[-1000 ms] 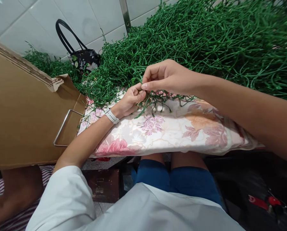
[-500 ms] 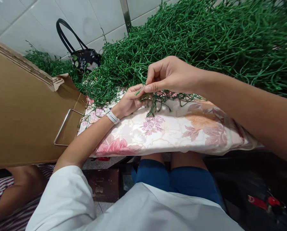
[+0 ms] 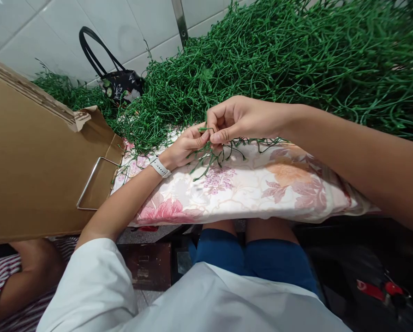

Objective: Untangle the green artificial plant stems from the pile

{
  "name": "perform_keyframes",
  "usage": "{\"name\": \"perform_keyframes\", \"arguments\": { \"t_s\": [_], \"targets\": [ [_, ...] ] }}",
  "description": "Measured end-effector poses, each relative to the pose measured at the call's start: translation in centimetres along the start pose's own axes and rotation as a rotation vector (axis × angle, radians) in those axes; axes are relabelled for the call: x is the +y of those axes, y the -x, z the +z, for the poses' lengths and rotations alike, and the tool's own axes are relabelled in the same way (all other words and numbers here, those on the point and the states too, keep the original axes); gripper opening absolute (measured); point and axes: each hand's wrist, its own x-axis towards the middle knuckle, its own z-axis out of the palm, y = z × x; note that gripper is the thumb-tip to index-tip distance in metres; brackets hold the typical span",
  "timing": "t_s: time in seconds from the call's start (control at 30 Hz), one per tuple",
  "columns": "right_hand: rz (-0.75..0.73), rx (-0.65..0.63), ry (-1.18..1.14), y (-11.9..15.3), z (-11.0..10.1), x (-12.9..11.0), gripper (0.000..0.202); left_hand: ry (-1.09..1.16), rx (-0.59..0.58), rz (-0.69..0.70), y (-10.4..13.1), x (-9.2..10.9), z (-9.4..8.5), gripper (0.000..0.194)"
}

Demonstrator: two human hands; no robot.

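My left hand (image 3: 188,144), with a white watch band (image 3: 160,167) on its wrist, is closed in a pinch on a green plastic-looking stem (image 3: 202,167). Thin branching ends of that stem hang below the fingers over the flowered cloth (image 3: 220,200). Touching it from the right, my right hand (image 3: 229,121) pinches the upper part of the same stem between thumb and forefinger. A short green tip shows between the two hands; the rest is hidden by the fingers. Right behind them rises a large heap of similar green stems (image 3: 278,60).
A tall cardboard box (image 3: 36,152) with a metal wire handle (image 3: 88,184) stands at the left. A black flowered bag (image 3: 121,85) rests among the stems by the tiled wall (image 3: 130,23). At lower left, another person's arm (image 3: 33,276) shows beneath the box.
My right hand has moved down slightly, closer to the left. The stem's hanging ends have swung left, and its tip has turned between my fingers.
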Motion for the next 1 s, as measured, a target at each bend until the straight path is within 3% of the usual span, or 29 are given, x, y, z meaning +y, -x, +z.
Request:
{"name": "perform_keyframes", "arguments": {
  "t_s": [0.4, 0.57, 0.73, 1.0],
  "targets": [
    [-0.073, -0.124, -0.158, 0.0, -0.3, 0.6, 0.043, 0.009, -0.033, 0.025, 0.4, 0.0, 0.2, 0.047],
    [-0.14, -0.006, -0.303, 0.4, 0.0, -0.2, 0.042, 0.045, -0.102, 0.041, 0.6, 0.1, 0.1, 0.046],
    [-0.223, 0.106, -0.27, 0.6, 0.3, -1.9, 0.038, 0.1, -0.127, -0.011, 0.3, -0.2, -0.2, 0.043],
    [-0.1, 0.118, -0.243, 0.2, -0.6, -0.3, 0.032, 0.089, -0.06, 0.023, -0.2, -0.2, -0.7, 0.045]
  ]
}}
